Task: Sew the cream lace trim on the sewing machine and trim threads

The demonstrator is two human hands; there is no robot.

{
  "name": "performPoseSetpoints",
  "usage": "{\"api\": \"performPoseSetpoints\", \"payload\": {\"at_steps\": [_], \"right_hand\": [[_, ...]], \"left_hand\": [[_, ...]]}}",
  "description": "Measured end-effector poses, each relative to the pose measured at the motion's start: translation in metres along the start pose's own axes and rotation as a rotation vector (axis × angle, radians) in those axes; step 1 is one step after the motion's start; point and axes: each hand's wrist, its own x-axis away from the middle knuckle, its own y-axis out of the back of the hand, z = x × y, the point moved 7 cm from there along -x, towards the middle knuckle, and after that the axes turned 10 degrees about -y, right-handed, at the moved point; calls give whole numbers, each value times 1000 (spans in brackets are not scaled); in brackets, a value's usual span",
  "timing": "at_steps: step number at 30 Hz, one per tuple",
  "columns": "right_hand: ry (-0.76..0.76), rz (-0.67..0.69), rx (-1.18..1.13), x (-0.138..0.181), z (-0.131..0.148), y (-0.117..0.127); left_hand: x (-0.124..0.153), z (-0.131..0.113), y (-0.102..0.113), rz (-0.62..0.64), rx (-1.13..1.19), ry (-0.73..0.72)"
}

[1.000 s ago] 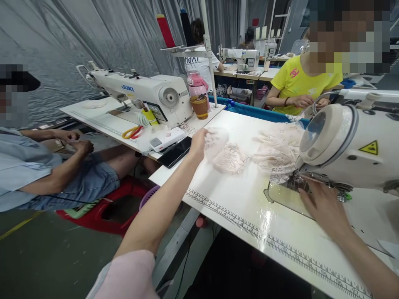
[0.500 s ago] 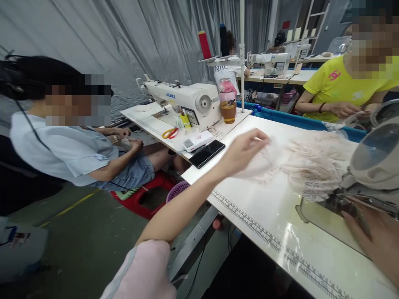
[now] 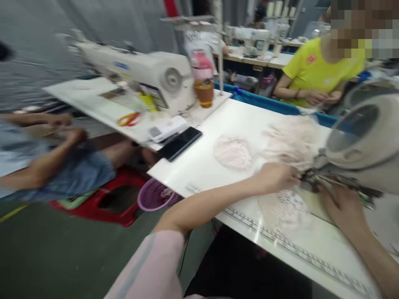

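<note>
My left hand [image 3: 277, 177] is closed, its fingers pinched on a pale, lacy fabric piece [image 3: 282, 211] beside the presser foot of the sewing machine [image 3: 358, 137]. The fabric spreads below that hand toward the table's front edge. On the other side of the presser foot, my right hand [image 3: 343, 205] lies on the machine bed, thumb apart from the fingers. The machine parts partly cover its fingertips. A gathered heap of pale fabric [image 3: 289, 139] rests behind my left hand. To its left, a rounded pale fabric piece [image 3: 233, 153] lies flat on the white table [image 3: 215, 120].
A black phone [image 3: 181, 143] lies at the table's left edge. Beyond stand another sewing machine [image 3: 140, 74], scissors [image 3: 129, 119] and a drink bottle [image 3: 203, 83]. A purple basket [image 3: 156, 195] sits below. One co-worker sits at left, another in a yellow shirt [image 3: 324, 70] opposite.
My left hand has moved right and nearer, from above the loose fabric to the presser foot. A fabric piece now lies under it. The view has turned right.
</note>
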Motion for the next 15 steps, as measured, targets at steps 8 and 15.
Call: {"api": "performPoseSetpoints", "payload": {"at_steps": [8,15], "right_hand": [[125,-24,-64,-2,37,15],[462,35,-106,24,62,22]], "left_hand": [[-5,19,-1,-81,-92,34],[-5,-3,-11,-52,-192,-52]]}}
